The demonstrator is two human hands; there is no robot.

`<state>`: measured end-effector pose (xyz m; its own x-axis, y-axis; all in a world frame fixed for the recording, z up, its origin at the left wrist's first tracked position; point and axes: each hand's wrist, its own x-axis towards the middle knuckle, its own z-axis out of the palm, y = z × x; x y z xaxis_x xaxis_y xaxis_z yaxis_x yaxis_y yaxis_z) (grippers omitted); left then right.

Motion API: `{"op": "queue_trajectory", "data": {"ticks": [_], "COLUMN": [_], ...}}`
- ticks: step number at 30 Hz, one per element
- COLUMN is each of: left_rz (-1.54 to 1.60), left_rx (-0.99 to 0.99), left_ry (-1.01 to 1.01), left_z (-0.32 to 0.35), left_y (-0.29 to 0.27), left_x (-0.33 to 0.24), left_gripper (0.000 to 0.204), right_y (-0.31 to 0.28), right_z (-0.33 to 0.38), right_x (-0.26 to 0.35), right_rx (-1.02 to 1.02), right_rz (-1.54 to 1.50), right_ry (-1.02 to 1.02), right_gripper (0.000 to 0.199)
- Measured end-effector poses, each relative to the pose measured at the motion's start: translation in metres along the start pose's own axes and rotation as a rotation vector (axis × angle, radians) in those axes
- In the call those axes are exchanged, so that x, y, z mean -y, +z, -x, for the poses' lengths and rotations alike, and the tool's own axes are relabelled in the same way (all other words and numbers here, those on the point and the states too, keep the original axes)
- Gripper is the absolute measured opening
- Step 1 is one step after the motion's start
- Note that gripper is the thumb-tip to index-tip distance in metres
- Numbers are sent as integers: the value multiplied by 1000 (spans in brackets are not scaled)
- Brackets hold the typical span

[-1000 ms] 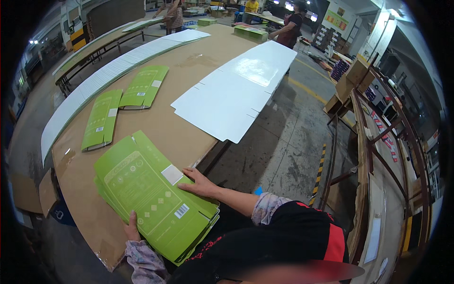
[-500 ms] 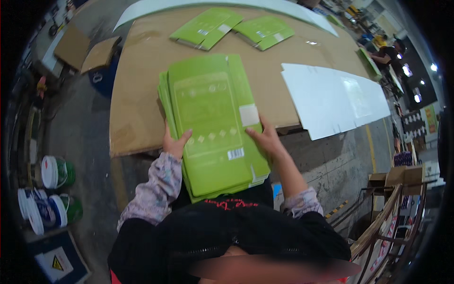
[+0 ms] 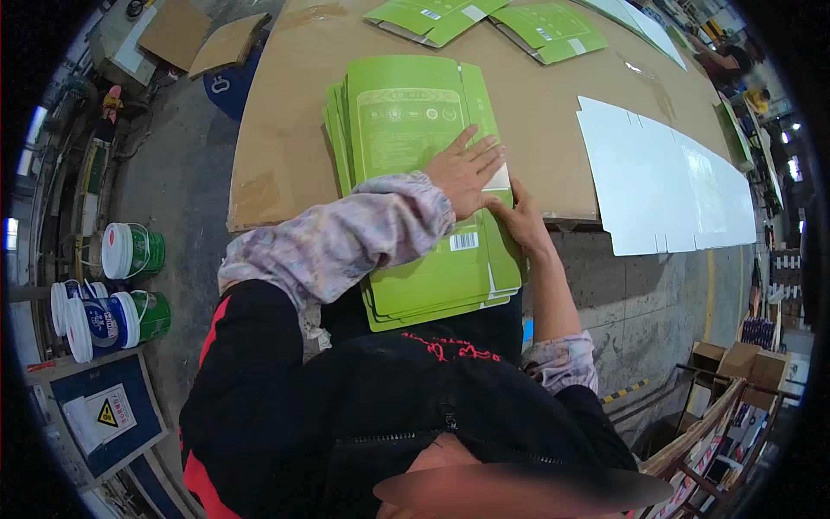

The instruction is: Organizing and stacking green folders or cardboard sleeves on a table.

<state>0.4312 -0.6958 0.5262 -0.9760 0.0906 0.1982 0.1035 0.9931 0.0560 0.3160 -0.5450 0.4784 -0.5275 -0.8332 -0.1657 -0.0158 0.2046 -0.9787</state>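
Note:
A stack of flat green printed cardboard box blanks point(image 3: 402, 143) overhangs the near edge of the table, its near end by my body. My left hand point(image 3: 467, 175) lies across the top blank near its right crease, fingers spread, holding nothing. Its forearm crosses over the stack. At the stack's right edge my right hand point(image 3: 520, 220) has its thumb on top; the other fingers are partly hidden along the side. The blanks are slightly fanned at the left and near edges.
The brown cardboard-covered table point(image 3: 285, 121) bears two more green piles, one the green box pile point(image 3: 553, 30) at the far side. White sheets point(image 3: 674, 177) lie to the right, overhanging the edge. Paint buckets point(image 3: 130, 251) stand on the left floor. Someone works at the far right.
My left hand has left the stack's left edge and crossed onto its top right part. My right hand stays at the right edge. The view has shifted, with the table higher in it.

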Motion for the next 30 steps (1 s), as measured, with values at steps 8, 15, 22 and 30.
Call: {"op": "queue_trajectory", "data": {"ticks": [8, 15, 22, 30], "left_rz": [-14, 7, -65, -66], "left_rx": [84, 75, 160, 155], "left_ry": [-180, -266, -305, -358], "left_z": [-5, -11, -24, -39], "left_y": [37, 43, 37, 42], "left_x": [13, 19, 25, 35], "left_gripper": [73, 77, 79, 82], "right_y": [4, 6, 7, 8], "right_z": [3, 3, 5, 3], "right_x": [16, 15, 26, 26], "right_rx": [-16, -24, -14, -57], "right_rz": [85, 117, 179, 250], "right_ry": [-62, -28, 40, -15], "right_gripper": [63, 61, 61, 57]}}
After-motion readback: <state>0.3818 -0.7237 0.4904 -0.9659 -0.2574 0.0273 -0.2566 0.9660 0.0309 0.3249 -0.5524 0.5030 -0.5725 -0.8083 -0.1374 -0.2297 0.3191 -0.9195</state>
